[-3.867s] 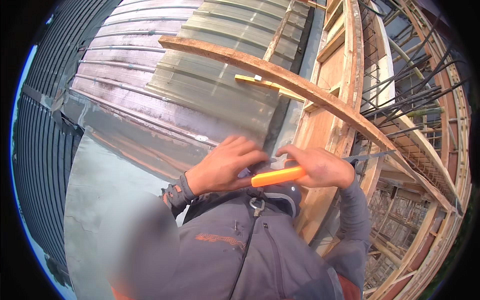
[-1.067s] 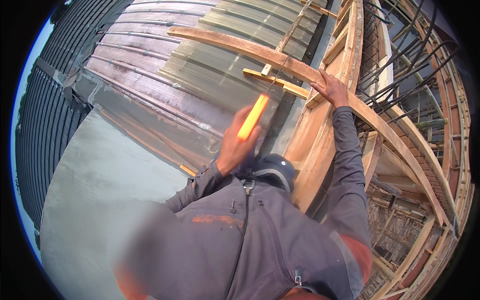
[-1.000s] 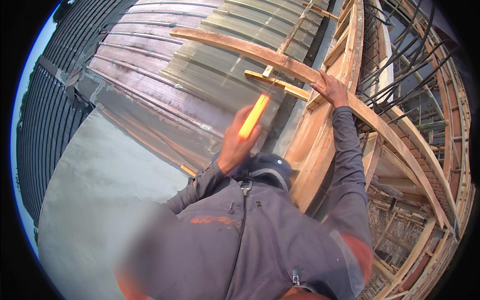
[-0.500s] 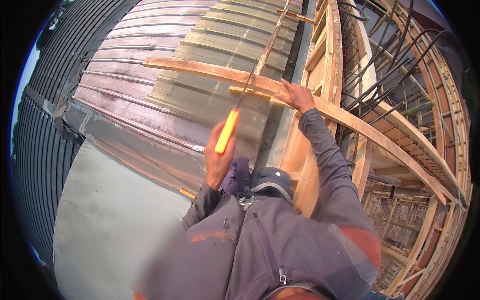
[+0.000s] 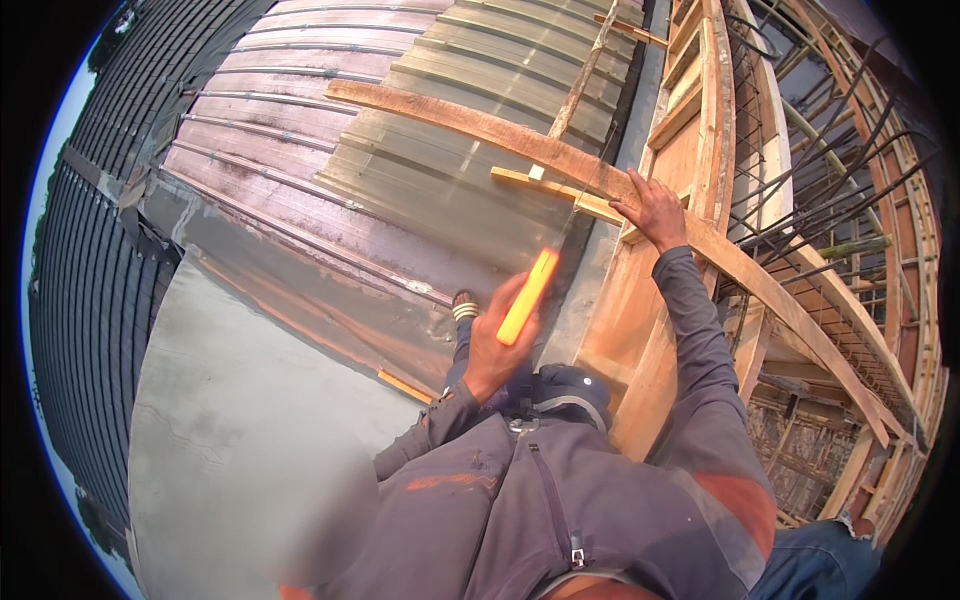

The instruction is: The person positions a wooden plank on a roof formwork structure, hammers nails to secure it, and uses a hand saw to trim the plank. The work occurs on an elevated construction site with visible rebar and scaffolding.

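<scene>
My left hand [image 5: 500, 330] is closed around the orange-yellow handle of a handsaw [image 5: 528, 298]. The narrow blade is blurred and points away toward a long wooden board [image 5: 480, 127], by its near edge close to my right hand; whether it touches the wood I cannot tell. My right hand [image 5: 658, 212] grips the board's edge, fingers over the top, on the right of the blade. Under the board sticks out a thinner yellowish wood strip [image 5: 520, 180], with a small pale block [image 5: 536, 173] beside it.
Corrugated roofing sheets [image 5: 300, 110] spread out beyond the board. At left is a smooth grey surface [image 5: 230, 400]. Timber formwork [image 5: 690, 130] runs along the right, with bent dark rebar [image 5: 800, 170] jutting out and an open drop with scaffolding [image 5: 800, 440] below. A jeans-clad leg [image 5: 820, 560] shows lower right.
The view has shifted, so the board appears farther right. My left hand has drawn the saw back toward my body and away from the board's far side. My right hand stays on the board.
</scene>
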Motion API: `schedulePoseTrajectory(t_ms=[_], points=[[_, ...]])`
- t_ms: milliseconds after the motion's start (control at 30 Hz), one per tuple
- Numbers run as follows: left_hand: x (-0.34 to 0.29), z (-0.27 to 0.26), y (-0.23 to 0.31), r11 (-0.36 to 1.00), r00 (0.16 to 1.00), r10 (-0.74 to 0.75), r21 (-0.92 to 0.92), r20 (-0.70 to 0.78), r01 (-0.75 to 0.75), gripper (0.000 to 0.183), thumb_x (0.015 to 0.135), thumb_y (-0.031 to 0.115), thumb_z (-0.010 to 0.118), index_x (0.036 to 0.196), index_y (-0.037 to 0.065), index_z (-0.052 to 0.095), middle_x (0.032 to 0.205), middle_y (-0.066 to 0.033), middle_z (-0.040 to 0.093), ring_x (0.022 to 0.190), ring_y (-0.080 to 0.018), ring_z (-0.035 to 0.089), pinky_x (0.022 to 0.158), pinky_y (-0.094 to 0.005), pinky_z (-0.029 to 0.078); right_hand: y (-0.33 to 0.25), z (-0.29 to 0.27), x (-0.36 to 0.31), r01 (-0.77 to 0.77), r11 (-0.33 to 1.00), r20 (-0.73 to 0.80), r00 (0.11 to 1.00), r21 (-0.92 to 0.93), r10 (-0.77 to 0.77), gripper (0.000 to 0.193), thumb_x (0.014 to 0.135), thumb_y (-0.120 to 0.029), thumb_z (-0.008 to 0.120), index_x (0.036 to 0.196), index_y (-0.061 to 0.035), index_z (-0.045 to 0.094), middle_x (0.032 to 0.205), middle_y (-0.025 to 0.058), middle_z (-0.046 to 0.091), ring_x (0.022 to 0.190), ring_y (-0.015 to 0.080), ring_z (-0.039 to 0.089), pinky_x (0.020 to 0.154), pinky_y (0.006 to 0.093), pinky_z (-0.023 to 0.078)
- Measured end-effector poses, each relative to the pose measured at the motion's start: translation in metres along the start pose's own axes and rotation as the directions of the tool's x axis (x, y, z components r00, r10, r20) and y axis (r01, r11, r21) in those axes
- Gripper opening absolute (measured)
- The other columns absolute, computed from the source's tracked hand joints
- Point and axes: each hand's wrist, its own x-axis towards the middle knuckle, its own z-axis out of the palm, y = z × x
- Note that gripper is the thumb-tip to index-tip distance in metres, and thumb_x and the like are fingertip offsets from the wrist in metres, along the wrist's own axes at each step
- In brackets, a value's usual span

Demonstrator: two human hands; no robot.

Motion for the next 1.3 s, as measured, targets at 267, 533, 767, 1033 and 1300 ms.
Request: schedulePoseTrajectory(t_ms=[267,533,767,1033,1300], points=[[-0.009,0.014,-0.018,0.994,0.989,-0.099,-0.039,0.109,0.104,0.063,0.094,0.013,0.072,0.153,0.012,0.051,0.103,-0.02,0.077,0.086,-0.0327,0.079,0.079,-0.0385,0.06,0.02,0.002,-0.006,0.039,0.999,-0.038,0.999,0.004,-0.039,0.081,0.089,-0.066,0.077,0.149,-0.0152,0.062,0.096,0.0144,0.07,0.09,0.0345,0.072,0.081,0.0473,0.058],[-0.011,0.04,-0.021,0.999,0.991,0.023,-0.036,0.131,-0.018,0.066,0.093,0.013,0.071,0.155,0.013,0.048,0.103,-0.0206,0.075,0.086,-0.0415,0.076,0.076,-0.0457,0.061,0.041,-0.01,-0.016,0.005,1.0,0.01,1.0,0.029,-0.005,0.078,0.088,-0.062,0.08,0.148,-0.015,0.063,0.104,0.0162,0.073,0.096,0.0369,0.073,0.083,0.049,0.058],[-0.011,0.043,-0.023,0.999,0.993,0.01,-0.053,0.118,-0.003,0.067,0.093,0.011,0.07,0.156,0.014,0.047,0.099,-0.0205,0.075,0.086,-0.0407,0.077,0.074,-0.0459,0.06,0.035,-0.011,-0.015,-0.027,0.999,-0.009,1.0,0.046,0.028,0.075,0.088,-0.062,0.079,0.144,-0.0153,0.064,0.108,0.0151,0.075,0.098,0.0368,0.074,0.086,0.0489,0.059],[-0.008,0.043,-0.008,0.999,0.994,-0.003,-0.054,0.106,0.009,0.065,0.095,0.009,0.069,0.156,0.013,0.048,0.111,-0.0221,0.076,0.093,-0.0443,0.077,0.08,-0.0474,0.062,0.026,-0.019,-0.014,-0.098,0.994,0.026,0.995,0.043,0.097,0.075,0.088,-0.069,0.075,0.139,-0.0149,0.067,0.111,0.0154,0.076,0.099,0.037,0.075,0.089,0.049,0.06],[0.003,0.037,0.019,0.998,0.992,0.054,-0.018,0.113,-0.052,0.062,0.095,0.008,0.072,0.154,0.009,0.054,0.126,-0.0246,0.074,0.103,-0.0428,0.076,0.085,-0.0428,0.061,0.036,-0.009,-0.018,-0.113,0.987,0.028,0.994,0.111,0.11,0.074,0.086,-0.068,0.078,0.141,-0.0192,0.067,0.1,0.0178,0.076,0.095,0.0384,0.076,0.086,0.0504,0.06]])
